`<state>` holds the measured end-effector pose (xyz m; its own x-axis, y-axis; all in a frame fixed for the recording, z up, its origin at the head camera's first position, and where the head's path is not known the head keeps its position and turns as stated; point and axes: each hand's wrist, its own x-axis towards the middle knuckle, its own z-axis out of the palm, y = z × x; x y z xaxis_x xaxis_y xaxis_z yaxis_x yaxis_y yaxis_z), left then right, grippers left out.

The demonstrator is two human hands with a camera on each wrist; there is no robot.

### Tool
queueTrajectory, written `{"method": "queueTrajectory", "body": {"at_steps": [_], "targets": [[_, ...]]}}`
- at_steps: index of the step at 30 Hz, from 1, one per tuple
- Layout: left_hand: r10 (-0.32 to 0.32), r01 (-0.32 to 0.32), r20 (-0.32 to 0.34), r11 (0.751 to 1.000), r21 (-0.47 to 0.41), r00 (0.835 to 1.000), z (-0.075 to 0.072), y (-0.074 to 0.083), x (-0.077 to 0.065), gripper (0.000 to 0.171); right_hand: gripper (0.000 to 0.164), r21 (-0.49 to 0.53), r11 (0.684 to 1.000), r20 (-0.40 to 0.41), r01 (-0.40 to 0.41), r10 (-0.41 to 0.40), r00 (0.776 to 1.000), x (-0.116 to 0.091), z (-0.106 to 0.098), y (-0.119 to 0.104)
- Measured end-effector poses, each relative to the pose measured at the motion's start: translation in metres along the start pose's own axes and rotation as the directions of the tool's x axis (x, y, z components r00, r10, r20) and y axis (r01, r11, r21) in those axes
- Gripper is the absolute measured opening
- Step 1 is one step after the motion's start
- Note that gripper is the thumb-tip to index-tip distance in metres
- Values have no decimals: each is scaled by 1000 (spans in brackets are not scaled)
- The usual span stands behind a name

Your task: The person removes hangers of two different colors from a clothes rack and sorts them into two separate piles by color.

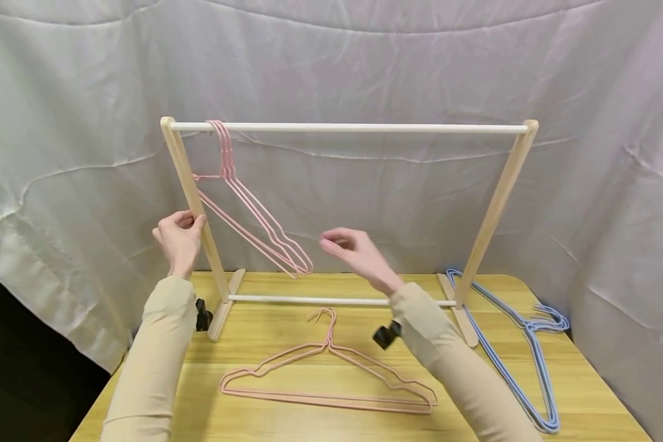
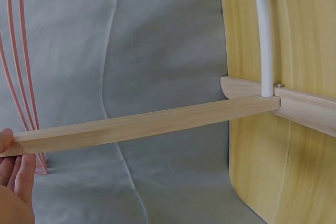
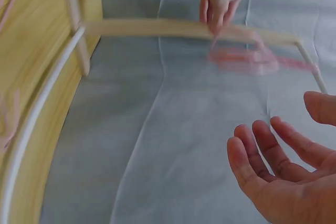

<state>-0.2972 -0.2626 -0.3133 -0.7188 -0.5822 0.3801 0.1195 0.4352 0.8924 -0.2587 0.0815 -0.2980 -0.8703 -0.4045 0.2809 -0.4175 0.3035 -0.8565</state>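
Observation:
My left hand (image 1: 180,240) grips the left wooden post (image 1: 212,264) of a small garment rack. In the left wrist view, thumb and fingers hold opposite sides of that post (image 2: 131,127). Several pink hangers (image 1: 228,166) hang by their hooks at the left end of the white top rail (image 1: 348,127), their bodies tilted down to the right. To the right of them my right hand (image 1: 361,255) is in the air, holding nothing. The right wrist view shows its fingers (image 3: 273,153) loosely bent and thumb apart; the hanging hangers are blurred there.
Two overlapping pink hangers (image 1: 328,344) lie flat on the wooden table (image 1: 287,423) in front of the rack. Blue hangers (image 1: 529,325) are stacked at the right, by the right post (image 1: 494,215). A white lower bar (image 1: 337,301) joins the rack's feet. Grey cloth (image 1: 364,67) hangs behind.

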Motion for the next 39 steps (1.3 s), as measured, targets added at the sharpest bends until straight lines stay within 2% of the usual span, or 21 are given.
{"method": "queueTrajectory", "body": {"at_steps": [3,7,11,15,22,26,33,39], "targets": [[5,-5,-10,1000,-3,1000,0,-1,0,30,38,54,999,43,0,-2,999,25,22,-19],[4,-3,-8,1000,6,1000,0,-1,1,30,37,87,995,54,-41,36,998,48,44,-35],[6,-6,3,1000,5,1000,1,-1,1,30,32,78,995,23,-60,58,998,59,59,-41],[13,-13,5,1000,1,1000,1,-1,1,29,25,82,995,-60,-61,66,996,65,68,-42],[17,-17,5,1000,-2,1000,1,-2,2,30,17,70,996,-231,-47,62,971,67,75,-40],[21,-21,2,1000,-4,1000,1,-2,2,29,14,44,999,-275,-28,39,961,67,75,-41],[20,-20,-4,1000,-2,1000,1,-2,2,29,11,60,998,-355,12,10,935,65,71,-43],[20,-20,-12,1000,4,1000,1,-2,2,28,11,57,996,-394,70,-42,918,61,64,-45]]}}
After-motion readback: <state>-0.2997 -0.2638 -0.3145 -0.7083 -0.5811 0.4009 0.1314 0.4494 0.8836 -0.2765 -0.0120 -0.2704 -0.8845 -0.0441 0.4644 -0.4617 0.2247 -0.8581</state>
